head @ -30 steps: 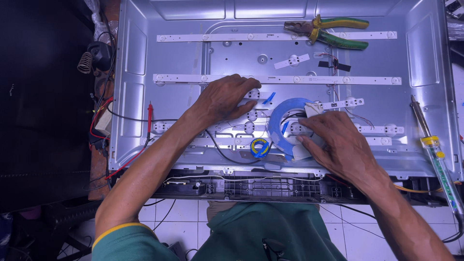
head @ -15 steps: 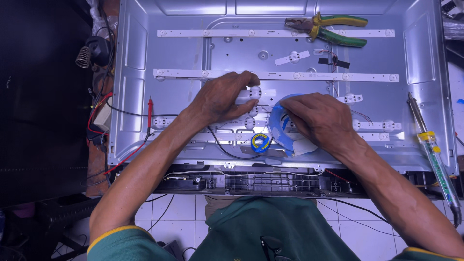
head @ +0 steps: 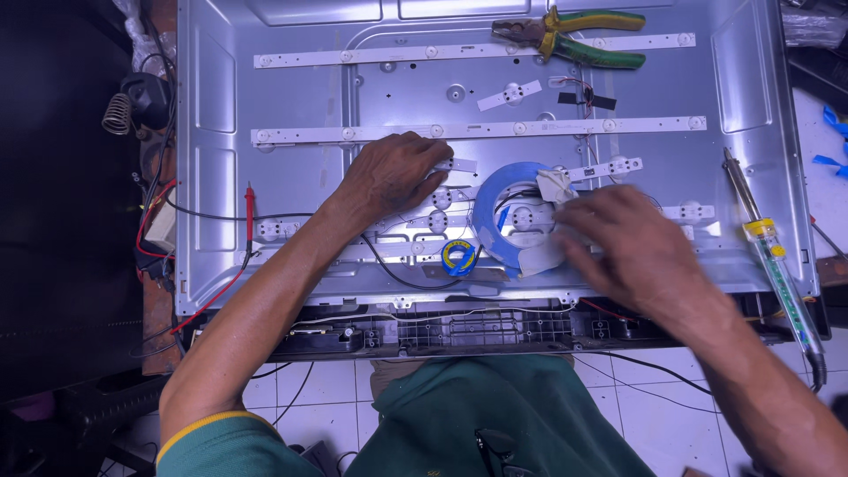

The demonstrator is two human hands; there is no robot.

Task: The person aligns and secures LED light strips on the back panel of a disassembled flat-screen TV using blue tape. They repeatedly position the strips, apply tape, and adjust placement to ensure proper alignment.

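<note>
Pressing fingers flat, left hand (head: pixel 393 177) pins a light strip (head: pixel 446 165) mid-frame; right hand (head: pixel 632 243) pinches the blue tape roll (head: pixel 495 221).

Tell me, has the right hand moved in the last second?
Yes, a little. The right hand slid left over the blue tape roll half a second ago, then drew back right; the roll's blue face shows again. Pliers stayed put.

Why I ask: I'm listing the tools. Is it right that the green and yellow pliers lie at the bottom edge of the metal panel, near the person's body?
Not quite. The head view shows the pliers at the top edge of the metal panel, far from the person's body. They are green and yellow, as you said.
</note>
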